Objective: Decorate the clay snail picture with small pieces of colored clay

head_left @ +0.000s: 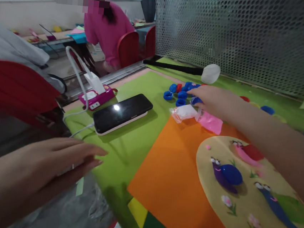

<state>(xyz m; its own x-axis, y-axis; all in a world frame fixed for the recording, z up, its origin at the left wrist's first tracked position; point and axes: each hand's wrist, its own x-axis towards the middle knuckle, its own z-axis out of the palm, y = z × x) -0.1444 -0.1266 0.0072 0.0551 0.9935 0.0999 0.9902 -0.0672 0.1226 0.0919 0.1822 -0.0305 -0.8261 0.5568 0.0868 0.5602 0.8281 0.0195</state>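
Observation:
My right hand [207,98] reaches over a group of blue bottle caps [182,95] on the green table. Its fingers are apart, and one blue cap shows between fingertips and thumb; no firm hold on it is visible. A red cap [179,87] lies among the blue ones. Just below the hand are a white clear-wrapped packet [185,112] and a pink packet [210,122]. My left hand [64,159] hovers past the table's left edge, fingers stretched out, nothing seen in it. Under my right forearm lies a cream oval card [212,213] with cap-shelled snails on orange paper [170,169].
A phone [122,113] rests on a pale charging block, cabled to a magenta power strip [97,97]. A black-handled stick with a white head [211,74] lies by the perforated metal panel [240,36]. A person in pink [108,31] sits beyond; a red chair [17,90] stands left.

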